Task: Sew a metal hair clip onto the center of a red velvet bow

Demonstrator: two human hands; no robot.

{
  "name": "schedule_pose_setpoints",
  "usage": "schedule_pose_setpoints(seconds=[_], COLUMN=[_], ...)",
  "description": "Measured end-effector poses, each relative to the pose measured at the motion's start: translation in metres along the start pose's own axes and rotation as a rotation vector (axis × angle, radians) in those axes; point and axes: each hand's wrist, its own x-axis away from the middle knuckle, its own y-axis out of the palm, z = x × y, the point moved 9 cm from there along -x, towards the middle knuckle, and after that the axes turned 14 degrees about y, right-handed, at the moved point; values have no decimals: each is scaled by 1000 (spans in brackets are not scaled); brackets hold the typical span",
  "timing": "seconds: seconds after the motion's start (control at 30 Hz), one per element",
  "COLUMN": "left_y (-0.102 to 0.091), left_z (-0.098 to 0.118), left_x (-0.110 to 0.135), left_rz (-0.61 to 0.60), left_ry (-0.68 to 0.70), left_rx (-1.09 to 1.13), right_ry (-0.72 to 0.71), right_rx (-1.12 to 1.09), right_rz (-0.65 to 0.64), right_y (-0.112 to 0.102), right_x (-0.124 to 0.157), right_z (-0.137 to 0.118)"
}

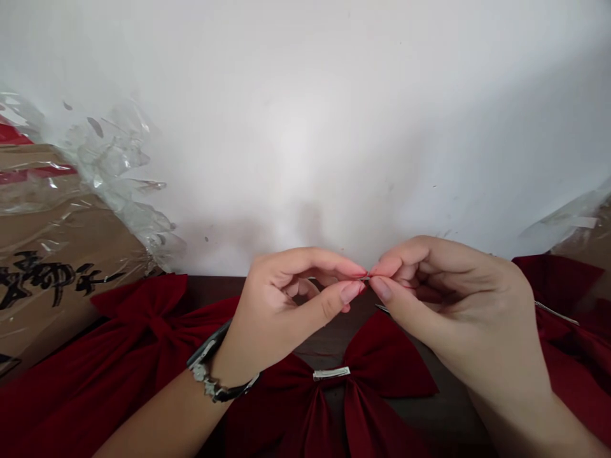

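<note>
A white wall (305, 114) rises behind a dark tabletop (214, 289). My left hand (286, 302) and right hand (453, 296) are curled almost shut, their fingertips meeting on a tiny sliver (367, 277), too small for me to identify. If my pinch loosens, it could drop onto the red bow (386, 362) just below my hands, beside that bow's metal clip (331, 373). Another red bow (563, 280) lies right of my right hand, and a plastic-wrapped cardboard box (52, 267) sits left of my left hand.

Dark-red velvet bow (391, 362): matt soft cloth | flat silver metal clip (331, 373): shiny, smooth | clear plastic wrap (114, 172): glossy, crinkled | brown cardboard carton (42, 334): matt paper
</note>
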Motion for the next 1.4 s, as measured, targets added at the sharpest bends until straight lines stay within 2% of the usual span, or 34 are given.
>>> schedule_pose_setpoints(seconds=[0.13, 0.37, 0.53, 0.73, 0.97, 1.13, 1.23, 1.4], left_y=[-4, -2, 2, 5, 4, 8, 7, -2], left_z=[7, 7, 3, -6, -5, 0, -1, -4], left_x=[0, 1, 1, 2, 3, 2, 3, 4], left_rz=[19, -30, -36, -34, -28, -52, -47, 9], left_ry=[43, 58, 3, -101, -102, -94, -113, -127], left_rx=[-125, -170, -52, 120, 119, 112, 118, 78], right_ry=[27, 24, -12, -52, -87, -46, 8, 172], right_rx=[-16, -11, 47, 56, 95, 74, 24, -171], right_rz=[-10, -8, -28, -122, -125, -161, -240, -495], right_y=[2, 1, -1, 2, 3, 5, 9, 27], right_x=[0, 1, 1, 3, 5, 4, 1, -2], right_z=[1, 2, 1, -4, -8, -7, -3, 14])
